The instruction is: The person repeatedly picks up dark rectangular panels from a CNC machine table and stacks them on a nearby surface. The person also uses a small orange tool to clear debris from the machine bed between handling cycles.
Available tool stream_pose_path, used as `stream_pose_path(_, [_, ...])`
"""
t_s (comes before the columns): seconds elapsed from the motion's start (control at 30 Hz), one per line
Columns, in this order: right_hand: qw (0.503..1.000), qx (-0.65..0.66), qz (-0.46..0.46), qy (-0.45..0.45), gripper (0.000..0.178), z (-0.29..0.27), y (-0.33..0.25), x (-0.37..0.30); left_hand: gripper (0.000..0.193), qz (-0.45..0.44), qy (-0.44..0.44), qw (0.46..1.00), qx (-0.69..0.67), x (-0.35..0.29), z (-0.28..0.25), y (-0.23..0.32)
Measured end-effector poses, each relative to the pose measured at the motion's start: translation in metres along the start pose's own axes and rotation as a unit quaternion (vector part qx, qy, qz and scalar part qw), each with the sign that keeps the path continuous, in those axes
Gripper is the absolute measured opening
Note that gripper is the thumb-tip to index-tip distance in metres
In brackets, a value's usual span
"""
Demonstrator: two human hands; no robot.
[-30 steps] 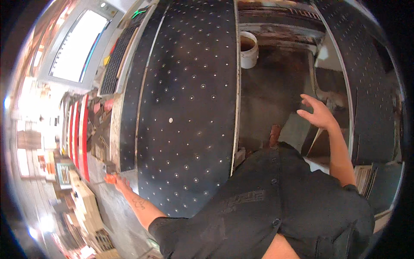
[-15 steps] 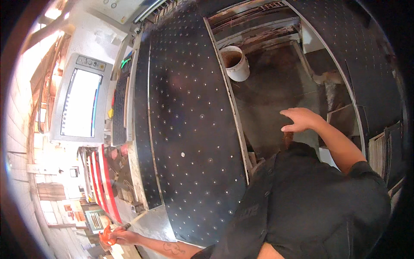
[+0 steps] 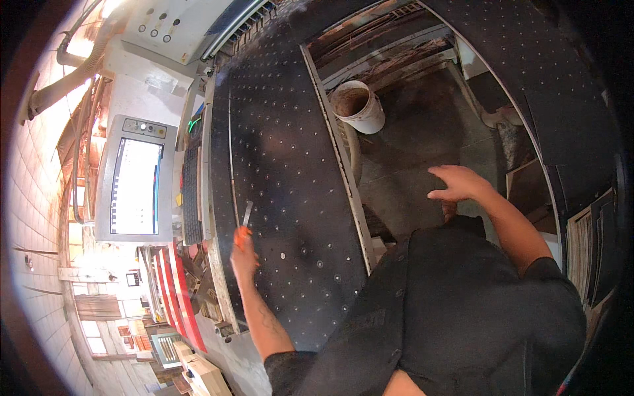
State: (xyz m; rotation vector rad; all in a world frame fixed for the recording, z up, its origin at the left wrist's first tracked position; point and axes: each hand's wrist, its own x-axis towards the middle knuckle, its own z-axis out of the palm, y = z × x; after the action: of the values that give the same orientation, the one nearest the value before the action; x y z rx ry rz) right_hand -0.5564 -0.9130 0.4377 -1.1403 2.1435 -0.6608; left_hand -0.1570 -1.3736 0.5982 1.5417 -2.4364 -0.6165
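Note:
My left hand (image 3: pixel 244 261) is closed around an orange-handled tool (image 3: pixel 243 234). A narrow, silvery metal piece (image 3: pixel 248 214) points up and away from its grip; the tool's exact kind cannot be made out. Both are over the left part of a black machine table (image 3: pixel 290 178) dotted with pale round studs. Held away from my body, my right hand (image 3: pixel 460 183) has its thumb and fingers apart and nothing in it. Below it is the opening beside the table, where a dirty white bucket (image 3: pixel 370 119) stands on the dark floor.
A grey control panel with a lit screen (image 3: pixel 137 188) stands left of the table, with a black keyboard (image 3: pixel 191 195) between them. Red-and-white striped pieces (image 3: pixel 181 297) are nearer me. Dark stacked boards (image 3: pixel 590 251) lie at the right.
My left hand has swung from the lower left up and right over the black table, carrying the orange-handled tool. My right hand stays almost where it was. The view has shifted slightly.

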Motion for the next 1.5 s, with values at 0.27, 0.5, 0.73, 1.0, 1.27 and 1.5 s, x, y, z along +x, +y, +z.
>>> stream_pose_path(0.27, [0.991, 0.01, 0.131, 0.027, 0.09, 0.003, 0.05, -0.03, 0.057, 0.058, 0.191, 0.974, 0.109, 0.122, -0.039, 0.055])
stream_pose_path(0.5, [0.989, 0.043, 0.133, 0.054, 0.091, 0.014, 0.063, -0.03, 0.064, 0.069, 0.207, 0.95, 0.224, 0.144, -0.05, 0.141])
stream_pose_path(0.73, [0.991, 0.018, 0.112, 0.075, 0.093, 0.024, 0.072, -0.024, 0.058, 0.137, 0.164, 0.954, 0.209, 0.109, -0.006, 0.211])
stream_pose_path(1.0, [0.996, 0.044, 0.075, 0.016, 0.095, 0.008, 0.055, -0.003, 0.052, 0.25, 0.091, 0.956, 0.124, 0.001, 0.008, 0.276])
stream_pose_path(1.27, [0.968, 0.22, 0.021, 0.117, 0.082, -0.066, 0.017, 0.03, 0.043, 0.314, -0.109, 0.942, 0.05, -0.101, 0.029, 0.266])
stream_pose_path(1.5, [0.965, -0.24, -0.014, 0.101, 0.065, -0.04, -0.011, 0.032, 0.051, 0.276, -0.281, 0.918, 0.036, -0.128, 0.05, 0.193])
